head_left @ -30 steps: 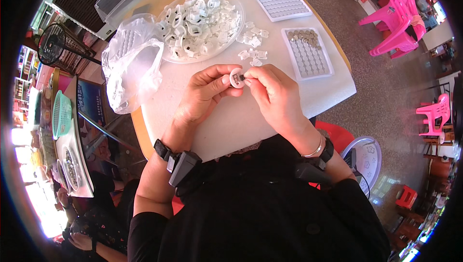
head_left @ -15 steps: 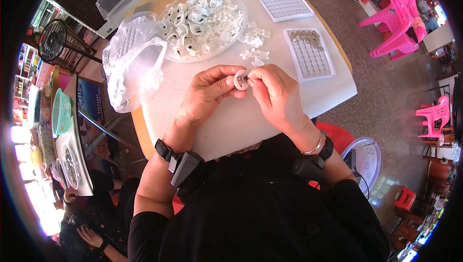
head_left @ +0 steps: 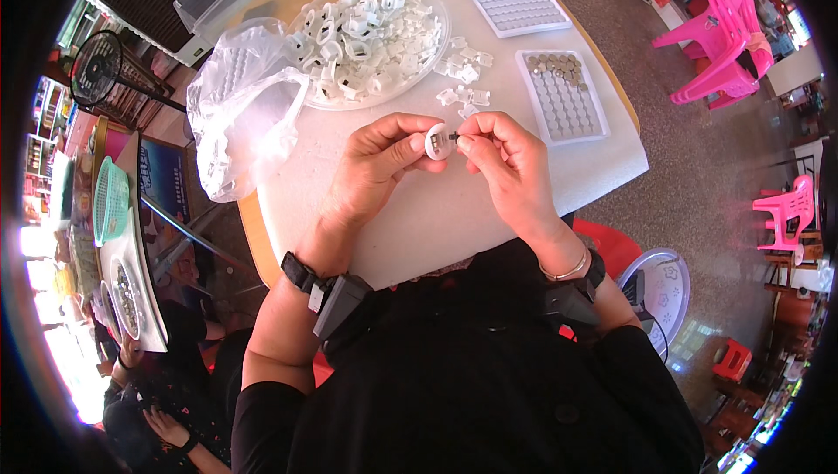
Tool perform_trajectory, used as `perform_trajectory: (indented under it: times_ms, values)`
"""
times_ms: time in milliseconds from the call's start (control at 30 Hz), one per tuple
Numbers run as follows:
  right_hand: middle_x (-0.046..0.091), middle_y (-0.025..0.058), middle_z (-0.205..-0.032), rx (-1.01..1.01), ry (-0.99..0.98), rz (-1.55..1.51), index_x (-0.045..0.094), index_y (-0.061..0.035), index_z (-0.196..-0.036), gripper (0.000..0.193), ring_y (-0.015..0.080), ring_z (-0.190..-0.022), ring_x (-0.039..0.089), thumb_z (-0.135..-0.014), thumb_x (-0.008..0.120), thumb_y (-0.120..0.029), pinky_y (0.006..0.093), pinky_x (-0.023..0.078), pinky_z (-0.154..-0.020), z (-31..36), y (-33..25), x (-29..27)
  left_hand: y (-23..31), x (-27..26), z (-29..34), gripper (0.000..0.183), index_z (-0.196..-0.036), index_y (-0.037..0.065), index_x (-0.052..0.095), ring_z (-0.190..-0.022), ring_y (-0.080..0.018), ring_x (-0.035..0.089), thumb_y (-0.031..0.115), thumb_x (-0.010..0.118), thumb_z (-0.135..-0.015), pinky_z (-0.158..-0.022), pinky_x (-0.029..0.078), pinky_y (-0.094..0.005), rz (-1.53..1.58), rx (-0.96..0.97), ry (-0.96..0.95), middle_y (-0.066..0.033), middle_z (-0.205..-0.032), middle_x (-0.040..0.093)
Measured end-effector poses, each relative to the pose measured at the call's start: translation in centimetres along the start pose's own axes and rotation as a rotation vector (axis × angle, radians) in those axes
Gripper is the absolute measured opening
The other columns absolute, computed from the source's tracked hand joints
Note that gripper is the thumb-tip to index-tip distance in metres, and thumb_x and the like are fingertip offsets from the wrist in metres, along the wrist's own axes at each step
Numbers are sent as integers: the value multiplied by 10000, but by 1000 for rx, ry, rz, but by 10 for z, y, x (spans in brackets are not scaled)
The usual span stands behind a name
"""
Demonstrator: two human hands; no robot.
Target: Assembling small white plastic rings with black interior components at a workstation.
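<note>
Pinched between thumb and forefinger of the left hand (head_left: 375, 164), a small round white disc (head_left: 438, 141) sits just above the near part of the white table (head_left: 419, 221). Closed fingertips of the right hand (head_left: 511, 164) press a tiny dark piece, too small to identify, against the disc's right edge.

Beyond the disc, a few loose white plastic parts (head_left: 463, 94) lie scattered on the table. Further beyond it and to the left stands a large clear oval dish (head_left: 371, 33) heaped with similar white parts. Left of the disc, a crumpled clear plastic bag (head_left: 240, 112) slumps at the table's edge. To the right of the disc and a little beyond it lies a white rectangular tray (head_left: 563, 94), its grid of pockets partly filled with small round grey pieces. Beyond that tray, well away from the disc, is a second white grid tray (head_left: 522, 10).
</note>
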State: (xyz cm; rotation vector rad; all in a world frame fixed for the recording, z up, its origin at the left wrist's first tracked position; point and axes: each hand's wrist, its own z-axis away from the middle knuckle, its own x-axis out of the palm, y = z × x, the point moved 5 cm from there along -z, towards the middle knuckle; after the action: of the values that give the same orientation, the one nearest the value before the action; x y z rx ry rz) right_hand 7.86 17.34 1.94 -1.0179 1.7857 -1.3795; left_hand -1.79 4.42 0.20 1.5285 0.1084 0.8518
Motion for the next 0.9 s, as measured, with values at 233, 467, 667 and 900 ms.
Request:
perform_trajectory:
  times_ms: [233, 467, 667, 900]
  values:
    - [505, -44, -694, 117, -32, -139, 581, -16, -879, 42, 17, -616, 425, -897, 583, -54, 192, 350, -533, 2, -3, 1, -1, -2, -1, 240, -1124, -20, 596, -848, -187, 633, 102, 578, -919, -773, 530, -295, 85, 8, -57, -117, -978, 654]
    - [576, 19, -753, 2, -29, -23, 574, -6, -910, 53, 66, -642, 498, -890, 595, -50, 231, 410, -557, 3, -9, 1, 0, -2, -1, 236, -1128, -21, 599, -857, -190, 651, 95, 570, -925, -782, 551, -299, 152, 9, -105, -121, -981, 663]
    - [585, 114, -757, -318, 34, 328, 552, -25, -867, 65, 237, -628, 579, -830, 599, 0, 315, 444, -545, 3, -21, 4, 1, 1, -1, 235, -1127, -25, 599, -865, -194, 650, 88, 572, -923, -795, 545, -300, 103, -13, -89, -114, -978, 662]
    - [560, 112, -743, -525, 59, 544, 543, -8, -853, 68, 262, -603, 558, -813, 583, 29, 345, 434, -531, 3, -30, 7, 2, 4, 0, 235, -1132, -27, 598, -868, -189, 647, 81, 570, -925, -813, 533, -296, 70, -11, -55, -109, -978, 659]
